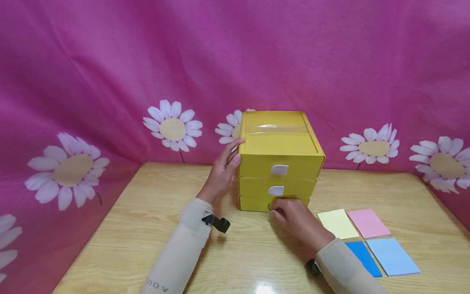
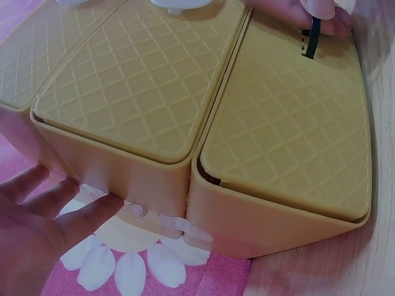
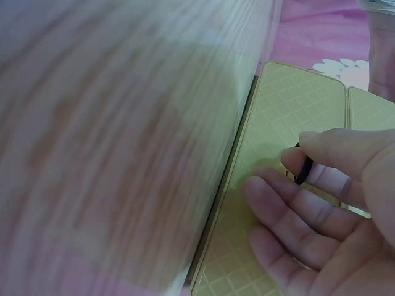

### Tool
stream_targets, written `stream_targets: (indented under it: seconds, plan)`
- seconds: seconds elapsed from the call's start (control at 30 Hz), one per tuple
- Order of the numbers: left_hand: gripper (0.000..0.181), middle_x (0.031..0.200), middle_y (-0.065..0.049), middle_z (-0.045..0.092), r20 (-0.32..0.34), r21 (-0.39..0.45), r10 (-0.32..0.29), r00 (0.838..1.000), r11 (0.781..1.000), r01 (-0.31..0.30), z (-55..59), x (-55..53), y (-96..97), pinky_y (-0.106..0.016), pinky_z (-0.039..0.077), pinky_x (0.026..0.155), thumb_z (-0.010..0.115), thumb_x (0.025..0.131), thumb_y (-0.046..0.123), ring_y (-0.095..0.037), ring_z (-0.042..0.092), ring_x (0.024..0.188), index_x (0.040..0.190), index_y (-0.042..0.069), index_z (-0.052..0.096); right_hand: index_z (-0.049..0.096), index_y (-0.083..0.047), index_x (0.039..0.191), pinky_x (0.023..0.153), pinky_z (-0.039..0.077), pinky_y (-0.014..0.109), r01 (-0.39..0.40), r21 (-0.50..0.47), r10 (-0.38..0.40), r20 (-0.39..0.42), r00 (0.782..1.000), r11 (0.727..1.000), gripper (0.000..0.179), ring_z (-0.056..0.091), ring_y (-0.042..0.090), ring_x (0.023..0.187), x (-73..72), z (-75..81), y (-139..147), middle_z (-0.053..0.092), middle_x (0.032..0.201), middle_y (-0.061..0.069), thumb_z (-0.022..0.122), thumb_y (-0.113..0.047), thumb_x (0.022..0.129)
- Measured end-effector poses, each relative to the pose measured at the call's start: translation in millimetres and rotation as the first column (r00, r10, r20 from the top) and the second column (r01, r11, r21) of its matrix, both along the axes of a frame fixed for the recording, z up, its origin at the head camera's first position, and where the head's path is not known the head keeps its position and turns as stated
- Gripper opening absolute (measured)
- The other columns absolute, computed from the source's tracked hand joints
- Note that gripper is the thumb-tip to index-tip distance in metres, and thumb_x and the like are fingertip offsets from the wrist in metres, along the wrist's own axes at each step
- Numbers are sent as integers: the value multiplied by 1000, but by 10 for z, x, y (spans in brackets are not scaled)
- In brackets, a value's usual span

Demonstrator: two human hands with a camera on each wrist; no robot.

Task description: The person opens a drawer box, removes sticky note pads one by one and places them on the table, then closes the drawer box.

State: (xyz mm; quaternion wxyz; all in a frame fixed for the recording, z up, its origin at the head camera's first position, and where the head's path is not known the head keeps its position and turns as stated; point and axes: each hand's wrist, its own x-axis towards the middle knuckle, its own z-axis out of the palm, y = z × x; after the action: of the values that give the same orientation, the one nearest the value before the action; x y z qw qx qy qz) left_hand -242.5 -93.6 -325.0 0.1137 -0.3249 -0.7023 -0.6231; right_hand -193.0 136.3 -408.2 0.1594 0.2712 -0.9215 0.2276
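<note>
A yellow three-drawer box (image 1: pixel 279 143) stands on the wooden table, its drawer fronts facing me. White tabs (image 1: pixel 279 170) mark the upper two drawers. On the bottom drawer (image 2: pixel 290 123) there is a black loop pull (image 2: pixel 313 40) instead. My right hand (image 1: pixel 299 218) pinches that loop between thumb and forefinger, the other fingers lying near the drawer front in the right wrist view. My left hand (image 1: pixel 222 171) rests against the box's left side with fingers extended. All the drawers look closed, and their insides are hidden.
Right of the box lie four flat paper pads: yellow (image 1: pixel 338 223), pink (image 1: pixel 368 223), dark blue (image 1: pixel 363 258) and light blue (image 1: pixel 393 256). Behind the table (image 1: pixel 147 228) hangs a pink cloth (image 1: pixel 235 53) printed with daisies. Clear tape (image 1: pixel 271 129) crosses the box top.
</note>
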Motion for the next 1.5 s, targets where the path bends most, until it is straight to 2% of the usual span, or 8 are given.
stream_targets:
  seconds: [0.13,0.23,0.4,0.63,1.3,1.5]
  plan:
    - [43,154,-13,32,5,-17,12,1000,1000,-12,39,2,-5,-32,34,109,43,102,10,-25,37,138,145,5,38,60,-18,69,56,42,22,-18,-19,17,-27,999,1000,22,46,5,61,-31,19,4,50,64,-14,69,-3,82]
    - [43,153,-15,33,-7,-8,10,1000,1000,-10,40,1,-8,-32,34,109,43,102,8,-28,36,137,144,3,38,59,-18,68,55,41,22,-30,-24,29,-37,999,999,23,45,4,60,-41,18,4,49,64,-14,69,-2,81]
    - [43,152,-18,34,-23,1,6,1000,1000,-6,9,3,2,-34,33,110,44,101,5,-29,37,137,143,0,39,64,-15,73,59,44,24,-18,-8,18,1,1000,1000,16,48,5,63,-11,3,5,53,67,-13,70,-4,83]
    - [43,152,-17,33,-19,-11,9,1000,1000,-9,9,15,8,-33,33,110,43,101,7,-29,36,137,144,1,39,68,-13,81,64,48,28,-24,16,24,35,999,1000,7,53,7,69,9,6,28,58,74,-11,70,-6,84]
    - [44,152,-17,33,-20,-5,-7,1000,1000,7,-10,12,-6,-32,32,111,42,101,6,-27,36,138,144,1,38,69,-8,84,67,51,30,-55,43,54,41,998,998,2,57,8,73,17,13,38,63,78,-8,68,-9,86]
    - [44,152,-18,32,-15,4,-14,1000,1000,14,-7,8,2,-33,33,110,42,101,5,-30,35,138,144,0,37,69,-8,85,66,51,30,-69,33,67,31,997,997,3,57,9,73,19,11,53,63,78,-7,70,-5,84]
